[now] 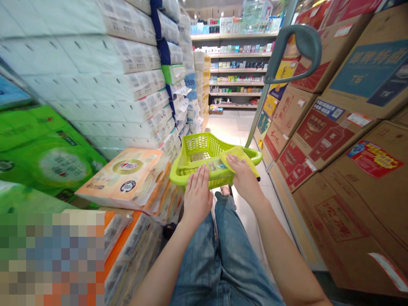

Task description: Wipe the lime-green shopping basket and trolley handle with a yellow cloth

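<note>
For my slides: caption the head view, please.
Left hand on a green basket, right hand over a yellow cloth on its edge, between stacked tissue packs and cardboard boxes.

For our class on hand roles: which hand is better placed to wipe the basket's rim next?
Probably the right hand: it has the yellow cloth beneath it, on the basket. The left hand touches the near rim, with no cloth visible.

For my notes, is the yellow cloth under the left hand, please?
No, the yellow cloth is under the right hand; the left hand touches the green basket.
</note>
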{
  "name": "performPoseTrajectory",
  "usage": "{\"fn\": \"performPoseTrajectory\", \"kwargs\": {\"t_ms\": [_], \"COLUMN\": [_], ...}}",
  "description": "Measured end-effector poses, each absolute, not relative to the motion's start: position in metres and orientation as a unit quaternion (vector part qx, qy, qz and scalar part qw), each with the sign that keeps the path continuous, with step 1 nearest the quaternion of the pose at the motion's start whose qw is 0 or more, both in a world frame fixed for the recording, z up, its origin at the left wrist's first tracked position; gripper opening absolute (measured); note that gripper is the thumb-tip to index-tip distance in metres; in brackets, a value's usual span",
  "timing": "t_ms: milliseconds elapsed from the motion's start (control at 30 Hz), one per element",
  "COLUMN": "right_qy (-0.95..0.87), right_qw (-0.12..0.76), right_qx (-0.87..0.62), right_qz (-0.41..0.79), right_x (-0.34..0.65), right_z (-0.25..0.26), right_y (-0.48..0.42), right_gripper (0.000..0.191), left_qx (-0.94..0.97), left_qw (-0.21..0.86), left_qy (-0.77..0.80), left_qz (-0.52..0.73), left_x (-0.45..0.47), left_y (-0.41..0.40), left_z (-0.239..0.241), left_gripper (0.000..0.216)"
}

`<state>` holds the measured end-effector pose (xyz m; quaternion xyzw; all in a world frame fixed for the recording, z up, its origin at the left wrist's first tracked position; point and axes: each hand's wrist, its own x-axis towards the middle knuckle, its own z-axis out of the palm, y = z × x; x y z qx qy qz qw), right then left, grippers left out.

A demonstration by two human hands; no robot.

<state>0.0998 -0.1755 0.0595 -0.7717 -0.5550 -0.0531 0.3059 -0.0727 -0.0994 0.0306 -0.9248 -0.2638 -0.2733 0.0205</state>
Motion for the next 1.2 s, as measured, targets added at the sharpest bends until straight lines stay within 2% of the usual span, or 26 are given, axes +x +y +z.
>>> {"fn": "performPoseTrajectory", "kwargs": {"t_ms": [100,200,433,567,733,867,1033,1200], "right_qy": [-0.484,-0.467,-0.599,-0.605,-0.503,-0.506,-0.601,-0.579], "right_qw": [0.304,0.283,0.284,0.290,0.293,0.267,0.286,0.306], "right_qx": [-0.818,-0.833,-0.746,-0.740,-0.811,-0.816,-0.742,-0.753], "right_qz": [-0.066,-0.092,-0.063,-0.038,-0.055,-0.082,-0.082,-0.066], "right_x": [0.124,0.105,0.033,0.073,0.121,0.086,0.035,0.083], "right_z": [0.057,0.057,0.061,0.061,0.060,0.061,0.059,0.054], "right_y": [-0.183,-0.176,-0.153,-0.169,-0.183,-0.169,-0.153,-0.170], "right_gripper": [0.077,0.073,0.069,0.075,0.076,0.070,0.068,0.077], "left_qx": [-0.924,-0.922,-0.924,-0.924,-0.922,-0.921,-0.922,-0.924], "left_qw": [0.020,0.018,0.024,0.025,0.023,0.020,0.023,0.026], "left_qy": [-0.261,-0.265,-0.270,-0.268,-0.265,-0.268,-0.267,-0.265], "left_qz": [-0.280,-0.281,-0.270,-0.270,-0.280,-0.282,-0.278,-0.275], "left_x": [-0.072,-0.071,-0.071,-0.072,-0.071,-0.070,-0.070,-0.071], "left_y": [-0.100,-0.100,-0.100,-0.100,-0.100,-0.101,-0.100,-0.100], "left_z": [0.030,0.031,0.030,0.030,0.029,0.029,0.028,0.029], "left_gripper": [0.075,0.074,0.070,0.073,0.074,0.074,0.072,0.073]}}
